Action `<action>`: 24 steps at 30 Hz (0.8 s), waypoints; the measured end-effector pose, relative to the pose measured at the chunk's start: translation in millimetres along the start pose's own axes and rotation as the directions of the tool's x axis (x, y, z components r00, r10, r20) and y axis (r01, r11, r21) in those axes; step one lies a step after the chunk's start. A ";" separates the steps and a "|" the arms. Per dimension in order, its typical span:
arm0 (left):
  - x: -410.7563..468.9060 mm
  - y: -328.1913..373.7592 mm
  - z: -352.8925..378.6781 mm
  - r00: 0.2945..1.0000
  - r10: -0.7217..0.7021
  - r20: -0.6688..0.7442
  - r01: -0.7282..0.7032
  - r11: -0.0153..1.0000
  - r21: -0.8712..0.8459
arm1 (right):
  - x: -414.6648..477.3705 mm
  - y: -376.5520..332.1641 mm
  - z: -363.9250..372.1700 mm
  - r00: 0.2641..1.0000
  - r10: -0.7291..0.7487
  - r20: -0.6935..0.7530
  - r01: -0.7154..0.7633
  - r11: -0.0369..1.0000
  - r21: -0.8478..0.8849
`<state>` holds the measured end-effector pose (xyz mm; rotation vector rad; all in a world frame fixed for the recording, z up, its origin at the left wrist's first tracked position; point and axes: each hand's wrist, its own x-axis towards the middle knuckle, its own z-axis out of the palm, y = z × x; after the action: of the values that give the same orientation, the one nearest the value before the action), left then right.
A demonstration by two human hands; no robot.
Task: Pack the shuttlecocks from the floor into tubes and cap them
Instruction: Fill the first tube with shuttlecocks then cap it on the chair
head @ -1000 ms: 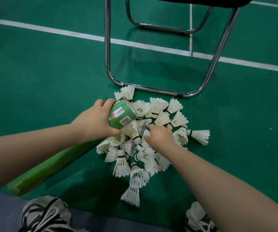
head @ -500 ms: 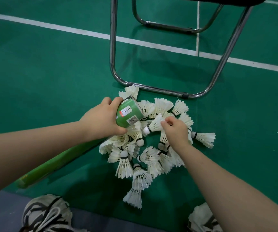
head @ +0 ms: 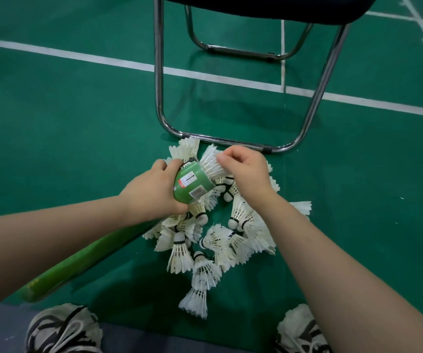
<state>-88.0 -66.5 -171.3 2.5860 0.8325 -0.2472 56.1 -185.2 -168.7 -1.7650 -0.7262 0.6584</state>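
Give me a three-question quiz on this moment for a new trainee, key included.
1. True or false: the left hand grips the green tube.
2. What does the right hand pinch at the tube's mouth? A) a cap B) a shuttlecock by its feathers C) a chair leg
3. Fill in: the loose shuttlecocks lie in a pile on the green ____.
Key: 1 true; 2 B; 3 floor.
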 end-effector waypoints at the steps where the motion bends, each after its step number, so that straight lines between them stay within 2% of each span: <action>1: 0.4 1.9 0.6 1.000 0.000 -0.002 0.000 1.000 0.002 | -0.9 -0.1 1.6 0.999 0.018 0.042 -0.017 0.999 -0.031; 3: 1.2 5.3 2.0 1.000 0.004 -0.006 -0.004 1.000 0.003 | -3.2 -0.3 3.9 0.991 0.045 0.123 -0.037 0.997 -0.070; 5: 1.9 7.9 2.8 1.000 0.005 -0.006 -0.005 1.000 -0.005 | -4.7 -0.6 4.4 0.972 0.087 0.220 -0.082 0.996 -0.033; 8: 2.8 8.5 2.7 1.000 0.003 -0.005 -0.003 1.000 -0.014 | -4.9 -4.3 3.0 0.914 0.190 0.358 -0.208 0.978 0.012; 10: 2.7 8.3 3.2 1.000 0.005 -0.002 -0.005 1.000 -0.013 | -4.1 -5.7 1.7 0.872 0.253 0.419 -0.259 0.965 -0.043; 15: 2.8 13.0 6.9 0.999 0.042 0.021 -0.042 0.999 0.001 | -0.5 -8.0 1.5 0.728 0.305 0.614 -0.291 0.949 -0.126; 20: 0.7 4.0 13.7 0.997 0.061 0.053 -0.064 0.996 0.070 | 5.0 4.2 11.6 0.643 0.352 0.680 -0.251 0.936 -0.248; 21: 1.3 1.5 13.9 0.996 0.064 0.057 -0.068 0.995 0.077 | 5.2 4.2 13.9 0.656 0.338 0.675 -0.241 0.941 -0.237; 22: 2.9 -0.7 13.2 0.997 0.064 0.053 -0.068 0.995 0.075 | 6.2 2.5 15.1 0.701 0.318 0.638 -0.247 0.948 -0.202; 24: 7.7 -5.4 10.6 0.999 0.042 0.027 -0.043 0.998 0.053 | 13.6 1.2 15.7 0.847 0.283 0.449 -0.275 0.958 -0.086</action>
<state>-85.5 -63.2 -184.8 2.6408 0.7711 -0.2935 53.8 -165.7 -175.4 -1.7649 -0.7936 1.3038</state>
